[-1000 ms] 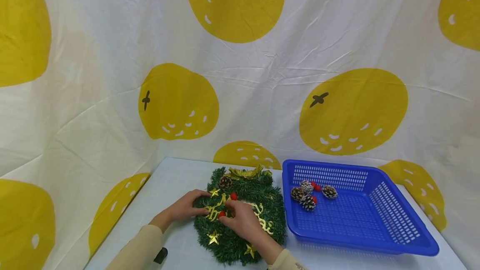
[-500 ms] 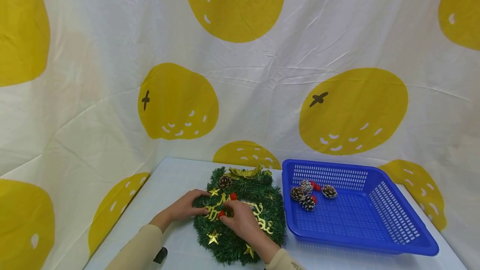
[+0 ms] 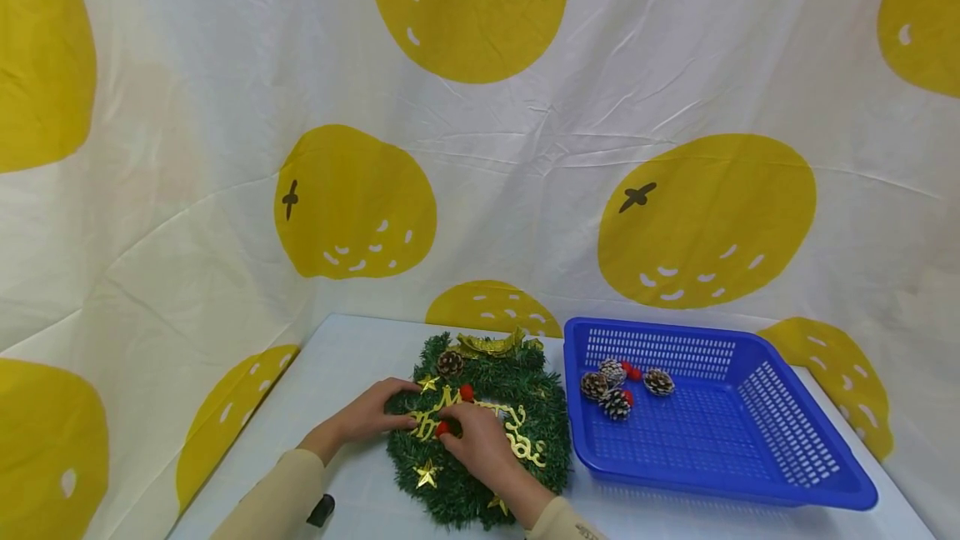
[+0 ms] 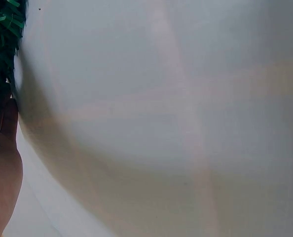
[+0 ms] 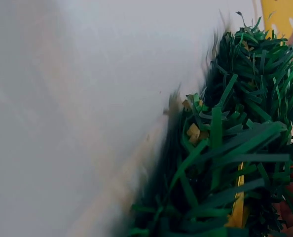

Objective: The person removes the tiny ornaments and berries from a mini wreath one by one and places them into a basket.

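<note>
Right hand (image 3: 480, 444) shifts slightly toward near edge of wreath (image 3: 480, 432), wrist drawing back toward person; more of gold lettering (image 3: 517, 432) now uncovered beside it. Fingertips (image 3: 447, 437) keep pinching red berry (image 3: 442, 428) at same spot. Right sleeve (image 3: 562, 523) shows a bit more at bottom edge. View itself drifts marginally.
</note>
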The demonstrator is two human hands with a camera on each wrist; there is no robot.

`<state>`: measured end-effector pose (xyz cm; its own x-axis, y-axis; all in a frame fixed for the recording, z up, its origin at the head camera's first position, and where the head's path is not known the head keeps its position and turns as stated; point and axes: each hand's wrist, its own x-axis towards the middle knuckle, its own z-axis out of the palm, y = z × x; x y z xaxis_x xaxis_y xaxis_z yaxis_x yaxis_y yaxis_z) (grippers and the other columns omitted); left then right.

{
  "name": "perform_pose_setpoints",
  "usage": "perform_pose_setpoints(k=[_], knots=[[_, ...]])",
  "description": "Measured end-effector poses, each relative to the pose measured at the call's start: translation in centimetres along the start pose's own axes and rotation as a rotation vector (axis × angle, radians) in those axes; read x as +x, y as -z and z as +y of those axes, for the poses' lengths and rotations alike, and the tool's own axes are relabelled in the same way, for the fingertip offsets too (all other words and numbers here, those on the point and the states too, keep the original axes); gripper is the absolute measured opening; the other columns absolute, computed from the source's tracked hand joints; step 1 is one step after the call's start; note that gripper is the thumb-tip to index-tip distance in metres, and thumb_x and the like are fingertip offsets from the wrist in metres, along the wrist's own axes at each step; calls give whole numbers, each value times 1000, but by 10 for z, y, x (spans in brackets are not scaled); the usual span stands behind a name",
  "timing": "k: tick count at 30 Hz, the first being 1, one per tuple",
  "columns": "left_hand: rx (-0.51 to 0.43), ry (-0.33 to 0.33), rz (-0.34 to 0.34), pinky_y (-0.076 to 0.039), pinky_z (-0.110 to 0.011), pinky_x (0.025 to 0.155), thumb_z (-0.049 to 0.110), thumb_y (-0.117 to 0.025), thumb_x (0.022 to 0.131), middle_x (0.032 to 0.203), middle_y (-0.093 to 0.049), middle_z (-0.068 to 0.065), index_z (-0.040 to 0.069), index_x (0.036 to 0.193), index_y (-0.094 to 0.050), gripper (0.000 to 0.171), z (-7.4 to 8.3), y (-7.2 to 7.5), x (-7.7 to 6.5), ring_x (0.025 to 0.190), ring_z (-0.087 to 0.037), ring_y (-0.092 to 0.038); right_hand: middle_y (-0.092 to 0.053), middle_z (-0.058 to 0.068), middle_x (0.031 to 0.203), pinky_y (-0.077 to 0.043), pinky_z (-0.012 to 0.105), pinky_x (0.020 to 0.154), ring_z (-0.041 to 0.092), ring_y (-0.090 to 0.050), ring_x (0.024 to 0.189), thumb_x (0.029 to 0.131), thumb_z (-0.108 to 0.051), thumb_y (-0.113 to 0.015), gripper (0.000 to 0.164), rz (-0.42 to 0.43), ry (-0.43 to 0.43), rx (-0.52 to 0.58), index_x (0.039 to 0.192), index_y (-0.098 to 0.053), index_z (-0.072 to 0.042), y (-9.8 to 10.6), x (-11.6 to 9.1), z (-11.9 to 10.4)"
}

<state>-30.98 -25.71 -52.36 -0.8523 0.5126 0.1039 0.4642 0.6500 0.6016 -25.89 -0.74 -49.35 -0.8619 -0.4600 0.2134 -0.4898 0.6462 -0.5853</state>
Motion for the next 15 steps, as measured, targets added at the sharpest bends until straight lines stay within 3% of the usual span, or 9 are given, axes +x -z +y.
perform_pose_setpoints(k=[15], knots=[[-5, -3, -5, -38, -60, 101, 41, -70, 90, 134, -53, -13, 8, 134, -55, 58, 2, 1, 0, 127, -38, -46, -72, -4, 104, -56, 32, 74, 13, -67, 92, 86, -14, -76, 24, 11, -8, 13, 110, -74, -13, 1, 0, 0]])
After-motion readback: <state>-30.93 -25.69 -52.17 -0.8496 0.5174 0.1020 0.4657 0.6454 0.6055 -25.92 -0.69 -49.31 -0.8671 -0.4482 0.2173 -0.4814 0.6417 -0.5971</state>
